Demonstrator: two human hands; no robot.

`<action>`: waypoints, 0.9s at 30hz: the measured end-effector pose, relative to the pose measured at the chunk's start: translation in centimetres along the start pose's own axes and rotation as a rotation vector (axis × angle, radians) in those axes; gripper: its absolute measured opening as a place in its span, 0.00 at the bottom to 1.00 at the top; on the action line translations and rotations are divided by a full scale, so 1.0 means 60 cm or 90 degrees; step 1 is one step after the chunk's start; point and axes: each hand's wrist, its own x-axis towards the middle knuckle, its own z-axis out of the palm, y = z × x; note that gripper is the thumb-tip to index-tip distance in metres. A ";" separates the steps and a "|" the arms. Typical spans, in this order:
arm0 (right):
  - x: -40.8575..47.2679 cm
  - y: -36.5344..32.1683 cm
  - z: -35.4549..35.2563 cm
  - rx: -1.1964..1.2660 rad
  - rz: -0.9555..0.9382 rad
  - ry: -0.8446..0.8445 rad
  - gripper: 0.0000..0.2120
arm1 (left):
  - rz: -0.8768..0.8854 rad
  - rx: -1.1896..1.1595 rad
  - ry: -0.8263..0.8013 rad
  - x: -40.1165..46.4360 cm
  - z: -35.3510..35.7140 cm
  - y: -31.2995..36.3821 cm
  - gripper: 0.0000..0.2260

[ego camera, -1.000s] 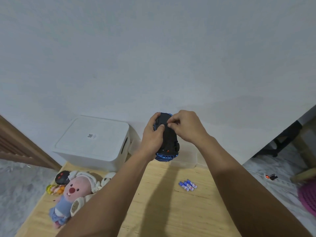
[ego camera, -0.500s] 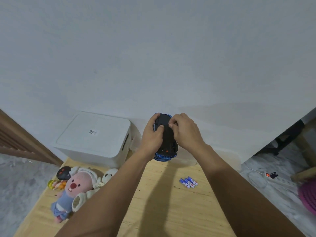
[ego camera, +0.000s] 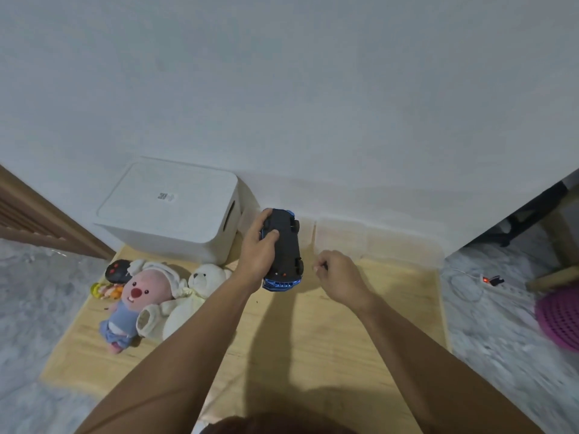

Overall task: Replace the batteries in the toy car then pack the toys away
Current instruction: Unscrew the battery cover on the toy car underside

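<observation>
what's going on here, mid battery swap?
Looks like it. The person's left hand holds the blue toy car upside down above the wooden table. The right hand is off the car, just to its right, fingers curled and pinching something small and dark; what it is cannot be told. No batteries show on the table in this view. The plush toys lie at the table's left, not yet packed, and the white storage box behind them has its lid on.

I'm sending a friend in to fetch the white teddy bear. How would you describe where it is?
Find the white lidded storage box at the wall end of the wooden mat. In front of it lies a heap of plush toys. The white teddy bear is the rightmost one, all cream, beside the pink-faced plush in blue.
</observation>
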 end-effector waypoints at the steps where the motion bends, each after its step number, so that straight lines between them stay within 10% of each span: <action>1: -0.007 0.011 0.016 -0.021 0.008 -0.017 0.10 | -0.007 0.003 0.000 -0.002 -0.004 -0.009 0.18; 10: -0.050 0.073 0.096 -0.197 -0.023 -0.091 0.08 | -0.079 0.001 -0.002 -0.021 -0.031 -0.076 0.21; 27: -0.014 0.056 0.081 -0.039 0.033 -0.059 0.10 | -0.125 -0.040 0.010 -0.021 -0.039 -0.083 0.23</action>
